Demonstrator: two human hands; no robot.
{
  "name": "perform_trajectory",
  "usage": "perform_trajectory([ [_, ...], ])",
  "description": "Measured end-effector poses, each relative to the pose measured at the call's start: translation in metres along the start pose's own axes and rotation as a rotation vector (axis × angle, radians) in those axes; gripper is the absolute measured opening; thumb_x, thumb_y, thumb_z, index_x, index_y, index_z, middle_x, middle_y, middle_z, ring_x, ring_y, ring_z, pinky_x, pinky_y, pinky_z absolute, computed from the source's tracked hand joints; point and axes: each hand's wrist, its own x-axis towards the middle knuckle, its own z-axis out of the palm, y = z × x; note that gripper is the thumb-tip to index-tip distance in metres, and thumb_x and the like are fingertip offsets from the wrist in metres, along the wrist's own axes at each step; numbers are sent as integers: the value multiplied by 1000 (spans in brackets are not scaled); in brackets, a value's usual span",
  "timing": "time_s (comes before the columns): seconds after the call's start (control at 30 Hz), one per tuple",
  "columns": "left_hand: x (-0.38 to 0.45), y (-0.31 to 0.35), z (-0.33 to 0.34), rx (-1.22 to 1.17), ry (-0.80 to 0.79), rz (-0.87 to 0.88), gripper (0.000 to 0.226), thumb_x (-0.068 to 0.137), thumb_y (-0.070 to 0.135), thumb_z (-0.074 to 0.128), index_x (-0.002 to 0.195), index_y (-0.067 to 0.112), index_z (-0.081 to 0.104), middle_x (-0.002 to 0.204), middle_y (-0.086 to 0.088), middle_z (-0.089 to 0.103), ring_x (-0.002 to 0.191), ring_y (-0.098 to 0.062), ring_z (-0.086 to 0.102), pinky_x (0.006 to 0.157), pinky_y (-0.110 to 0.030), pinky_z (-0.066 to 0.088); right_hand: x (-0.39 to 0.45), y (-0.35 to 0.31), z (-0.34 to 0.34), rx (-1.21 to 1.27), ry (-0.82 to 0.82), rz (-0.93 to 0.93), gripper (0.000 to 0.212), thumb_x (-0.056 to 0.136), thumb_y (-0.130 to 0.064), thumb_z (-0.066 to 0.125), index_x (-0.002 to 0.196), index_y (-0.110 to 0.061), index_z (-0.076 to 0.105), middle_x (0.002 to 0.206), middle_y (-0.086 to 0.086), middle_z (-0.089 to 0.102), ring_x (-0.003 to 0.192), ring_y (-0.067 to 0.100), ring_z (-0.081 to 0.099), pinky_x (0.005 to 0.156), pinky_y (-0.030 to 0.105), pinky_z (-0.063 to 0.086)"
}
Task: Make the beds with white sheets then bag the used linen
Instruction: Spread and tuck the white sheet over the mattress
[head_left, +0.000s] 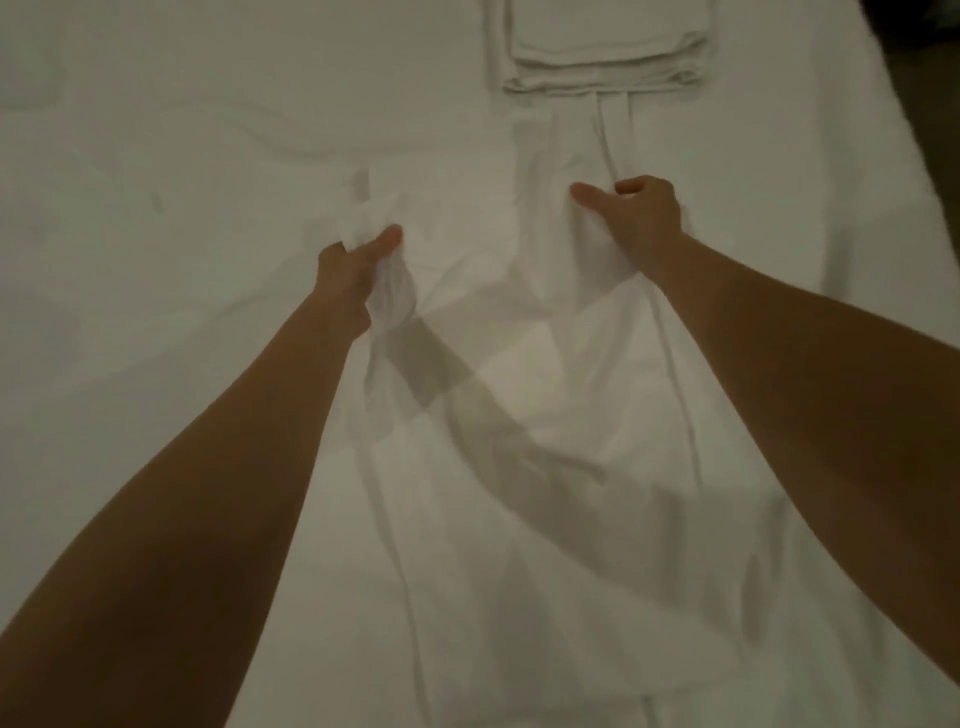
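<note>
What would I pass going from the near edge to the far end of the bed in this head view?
Loose white sheet → left hand gripping it → right hand gripping it → stack of folded linen.

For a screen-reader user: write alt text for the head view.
Two bare hands grip a white sheet over a bed: the left hand holds a bunched part, the right hand pinches a fold. A stack of folded white linen lies on the bed beyond the hands.

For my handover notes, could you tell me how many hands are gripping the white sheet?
2: the left hand bunches the white sheet left of centre; the right hand pinches it further right.
</note>
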Motion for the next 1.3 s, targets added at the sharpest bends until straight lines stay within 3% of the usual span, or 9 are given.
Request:
perform_trajectory([
  [0.17,5,26,-14,1,59,133,6,86,15,71,89,13,67,63,10,70,60,-6,66,56,-22,52,22,-1,-3,169,47,-54,23,76,-28,80,68,-20,60,75,-3,61,84,16,63,79,25,52],
  [0.3,11,6,-28,12,140,58,17,88,13,69,103,6,66,70,6,69,58,-6,64,54,-21,52,31,-5,2,208,38,-38,26,80,-35,74,64,-24,57,74,-3,63,75,14,62,74,27,53],
  [0.43,13,-1,-36,20,110,-34,6,88,18,70,88,13,66,64,8,69,55,-6,65,54,-22,53,33,-5,2,241,-45,34,27,86,-33,69,66,-21,57,70,-3,62,57,10,57,58,24,47],
  [0.6,15,6,-35,23,166,44,22,87,18,70,107,10,65,87,3,68,72,-9,66,63,-22,54,31,-11,-4,184,-134,31,26,78,-34,79,73,-17,60,77,1,65,63,10,61,60,22,54],
  [0.73,7,-2,-37,48,70,-108,17,86,21,71,98,11,66,76,4,72,66,-9,68,57,-22,55,31,-6,-4,172,-110,53,21,78,-19,79,68,-14,60,73,5,66,62,13,62,63,25,54],
  [1.0,8,-10,-43,35,147,-85,47,83,23,74,124,4,61,99,-2,69,91,-19,67,79,-31,54,29,-9,-9,85,-32,45,24,82,-12,70,64,-17,55,71,5,64,60,13,65,62,26,57],
  [1.07,1,-17,-46,-17,1,-169,52,79,29,75,124,6,63,112,-7,70,97,-20,69,77,-30,56,27,-10,-4,132,49,7,20,79,-14,69,65,-21,57,78,6,66,76,20,67,77,34,58],
  [1.17,-25,-33,-54,47,-201,-262,61,69,34,78,123,8,65,118,-10,69,99,-22,70,71,-29,58,13,-11,5,195,31,-14,24,80,-33,72,63,-22,59,73,4,65,69,17,62,81,38,54],
  [1.3,-66,-74,-64,111,-184,-328,74,44,38,94,107,6,72,106,-11,72,91,-25,69,76,-33,58,-9,-1,9,12,-88,-10,38,79,-53,69,71,-16,63,83,1,65,84,17,61,86,30,48],
])
